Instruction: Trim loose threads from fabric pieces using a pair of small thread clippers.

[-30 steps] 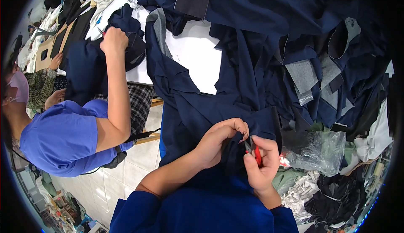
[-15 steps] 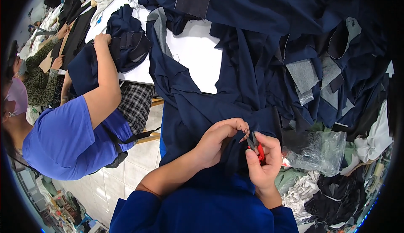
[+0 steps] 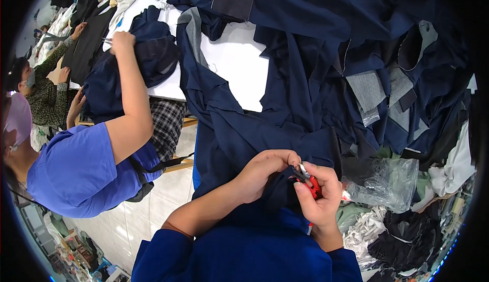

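Observation:
My right hand [image 3: 325, 193] is closed round a pair of small thread snips [image 3: 314, 186] with red handles. Their blades point up and left, at the fingertips of my left hand [image 3: 262, 175]. That left hand is closed in a pinch on an edge of dark navy fabric [image 3: 229, 129], whose held part is mostly hidden by the fingers. From there the fabric spreads away over the white table [image 3: 237, 53]. Both hands are close together in front of my body, and the blade tips nearly touch the pinched edge.
More navy garment pieces with grey patches [image 3: 367, 91] lie heaped at the right. Below them are a clear plastic bag [image 3: 392, 185] and white and black scraps [image 3: 407, 241]. At the left a co-worker in a blue shirt [image 3: 76, 170] handles navy cloth; another person works farther back.
My left fingers have dropped slightly, and the snips' blades have turned against the pinched edge. The near co-worker's raised hand now shows a metal tool.

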`<state>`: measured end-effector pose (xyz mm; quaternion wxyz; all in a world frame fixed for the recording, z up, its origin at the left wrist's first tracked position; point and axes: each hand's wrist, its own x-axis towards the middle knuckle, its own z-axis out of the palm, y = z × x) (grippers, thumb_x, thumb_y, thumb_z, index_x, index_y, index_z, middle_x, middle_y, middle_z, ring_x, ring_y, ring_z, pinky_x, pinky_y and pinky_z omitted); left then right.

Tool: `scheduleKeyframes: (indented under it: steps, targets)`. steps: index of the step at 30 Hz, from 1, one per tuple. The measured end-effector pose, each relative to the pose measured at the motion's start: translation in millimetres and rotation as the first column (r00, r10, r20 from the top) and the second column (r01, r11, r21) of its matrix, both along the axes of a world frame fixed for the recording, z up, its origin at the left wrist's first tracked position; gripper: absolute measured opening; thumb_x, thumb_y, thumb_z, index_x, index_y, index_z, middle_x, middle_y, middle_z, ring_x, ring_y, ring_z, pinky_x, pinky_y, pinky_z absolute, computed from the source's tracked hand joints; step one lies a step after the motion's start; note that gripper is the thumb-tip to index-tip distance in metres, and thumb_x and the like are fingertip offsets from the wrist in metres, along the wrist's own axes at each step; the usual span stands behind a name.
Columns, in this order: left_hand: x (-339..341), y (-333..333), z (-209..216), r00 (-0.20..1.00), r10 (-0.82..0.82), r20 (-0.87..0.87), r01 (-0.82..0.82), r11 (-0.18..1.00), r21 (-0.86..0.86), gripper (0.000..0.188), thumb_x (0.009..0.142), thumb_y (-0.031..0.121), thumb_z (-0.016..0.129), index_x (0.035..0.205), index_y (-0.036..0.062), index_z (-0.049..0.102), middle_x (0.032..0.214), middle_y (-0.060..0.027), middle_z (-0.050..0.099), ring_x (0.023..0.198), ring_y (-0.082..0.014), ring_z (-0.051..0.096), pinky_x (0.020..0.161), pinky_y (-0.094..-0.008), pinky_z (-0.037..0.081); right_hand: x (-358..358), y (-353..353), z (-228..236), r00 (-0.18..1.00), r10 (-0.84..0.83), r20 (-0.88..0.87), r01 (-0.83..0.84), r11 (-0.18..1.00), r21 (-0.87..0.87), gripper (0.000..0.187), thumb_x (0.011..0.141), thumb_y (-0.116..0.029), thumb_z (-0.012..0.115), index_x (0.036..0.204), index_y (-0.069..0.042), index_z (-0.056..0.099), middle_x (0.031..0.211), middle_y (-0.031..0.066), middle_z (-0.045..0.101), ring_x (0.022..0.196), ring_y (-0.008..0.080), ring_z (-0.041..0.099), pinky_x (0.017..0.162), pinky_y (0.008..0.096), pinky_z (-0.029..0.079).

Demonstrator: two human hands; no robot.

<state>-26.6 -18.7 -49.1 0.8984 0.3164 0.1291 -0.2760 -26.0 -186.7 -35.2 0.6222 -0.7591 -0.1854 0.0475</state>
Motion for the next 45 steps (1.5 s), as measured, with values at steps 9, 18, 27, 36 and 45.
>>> scheduleKeyframes:
  steps: [9,18,27,36,45]
  targets:
    - [3,6,1,0.997,0.076,-0.003,-0.076,0.995,-0.06,0.019,0.077,0.006,0.037,0.078,0.0016,0.055,0.086,-0.0077,0.054,0.084,-0.0148,0.049,0.078,-0.0259,0.038,-3,1,-4,0.986,-0.003,-0.165,0.036,0.98,0.196,0.035,0.082,0.004,0.064,0.115,0.005,0.052,0.079,0.0037,0.064,0.062,0.0032,0.05,0.059,0.0161,0.038]
    - [3,6,2,0.998,0.059,0.034,-0.058,0.998,-0.025,0.018,0.08,0.003,0.037,0.081,0.0018,0.056,0.083,-0.0026,0.054,0.078,-0.0083,0.05,0.074,-0.0204,0.04,0,-1,2,0.999,-0.039,-0.023,0.039,0.999,-0.012,0.034,0.075,0.002,0.07,0.108,0.004,0.059,0.082,0.0099,0.068,0.063,0.0102,0.062,0.059,0.0197,0.047]
    - [2,4,1,0.999,0.015,0.031,-0.016,0.999,0.036,0.021,0.085,0.004,0.037,0.085,0.0024,0.058,0.081,0.0008,0.056,0.073,-0.0046,0.05,0.068,-0.0187,0.04,3,-4,-2,1.0,-0.007,0.003,0.007,1.0,-0.003,0.035,0.075,0.003,0.07,0.108,0.004,0.058,0.085,0.0118,0.069,0.065,0.011,0.063,0.06,0.02,0.047]
    - [0,1,3,0.996,0.033,-0.079,-0.032,0.999,0.016,0.018,0.084,0.003,0.039,0.087,0.0014,0.057,0.08,0.0008,0.055,0.07,-0.0035,0.049,0.063,-0.0173,0.039,8,-10,-4,0.999,0.04,-0.032,-0.036,0.993,0.111,0.034,0.075,0.005,0.07,0.107,0.004,0.061,0.084,0.0101,0.068,0.064,0.0079,0.06,0.059,0.0185,0.045]
    - [0,-4,-2,0.999,-0.033,-0.03,0.033,0.999,-0.031,0.02,0.085,0.003,0.038,0.089,0.0009,0.057,0.081,0.0012,0.055,0.07,-0.0032,0.049,0.063,-0.0181,0.039,5,-14,-6,0.999,0.035,-0.017,-0.033,0.996,0.089,0.033,0.074,0.003,0.071,0.106,0.003,0.062,0.08,0.0085,0.066,0.058,0.0086,0.057,0.057,0.0187,0.044]
